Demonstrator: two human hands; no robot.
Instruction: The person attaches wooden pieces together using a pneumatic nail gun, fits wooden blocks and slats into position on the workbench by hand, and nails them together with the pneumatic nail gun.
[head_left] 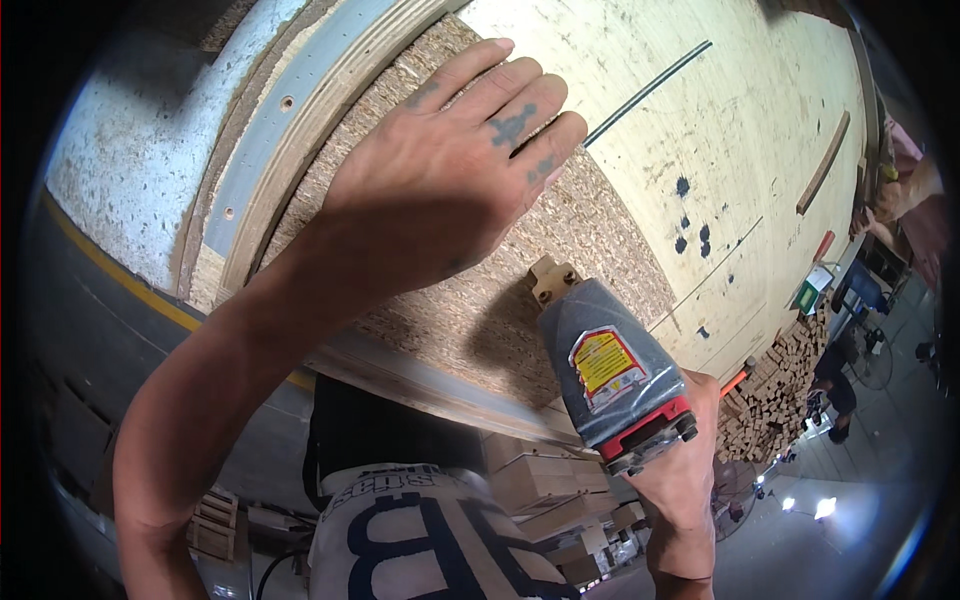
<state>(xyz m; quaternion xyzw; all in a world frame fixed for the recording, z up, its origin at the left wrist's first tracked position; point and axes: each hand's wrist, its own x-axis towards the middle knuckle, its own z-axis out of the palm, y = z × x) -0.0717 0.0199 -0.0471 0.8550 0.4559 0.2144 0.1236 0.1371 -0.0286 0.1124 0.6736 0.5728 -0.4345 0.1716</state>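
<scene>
My left hand (455,165) lies palm down on a speckled particle board (440,335), its fingers stretched toward the board's far edge. Grey smudges mark several of its fingers. In my right hand (690,440) is a nail gun (600,350) with a grey body, a red-trimmed rear end and a yellow label. Its brass-coloured nose points up and left, over the particle board near my left wrist. The gun hides most of the right hand's fingers. Under and beyond the particle board spreads a pale plywood sheet (780,120).
A grey-topped wooden frame rail (265,140) runs along the left side. On the plywood are a thin dark strip (650,92), black spots and a wooden stick (825,165). At right, small wood blocks (775,400) lie piled, and another person's hand (885,235) shows beyond the sheet.
</scene>
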